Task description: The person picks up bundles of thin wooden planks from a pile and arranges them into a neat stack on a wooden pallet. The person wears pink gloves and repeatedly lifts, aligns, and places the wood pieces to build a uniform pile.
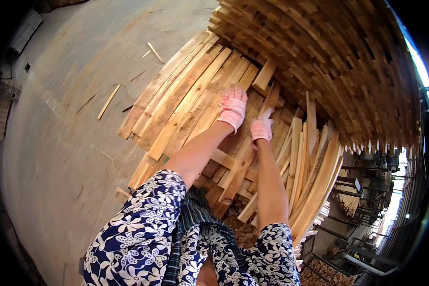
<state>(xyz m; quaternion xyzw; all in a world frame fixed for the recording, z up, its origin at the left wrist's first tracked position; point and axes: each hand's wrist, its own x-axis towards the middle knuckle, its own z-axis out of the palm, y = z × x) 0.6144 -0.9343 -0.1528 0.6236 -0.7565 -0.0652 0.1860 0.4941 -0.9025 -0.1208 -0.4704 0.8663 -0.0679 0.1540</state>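
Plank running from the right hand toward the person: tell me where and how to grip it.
Best grip: probably the near end of the plank, taken from the near side, across its width; that end lies uncovered over a crosswise board, while the right hand is farther up.

planks (188,114): bare wood, sawn faces, matt, grain showing, a few dark knots and stains. tall timber stack (314,52): same raw wood, rough overall from uneven board ends. gloves (233,102): knit cloth, matt, ribbed at the cuffs. shirt (128,238): printed cloth, soft, matt. checked garment (195,221): woven cloth, matt. floor (76,162): looks like concrete, mostly smooth, scuffed, dull. loose stick (108,101) there: raw wood.
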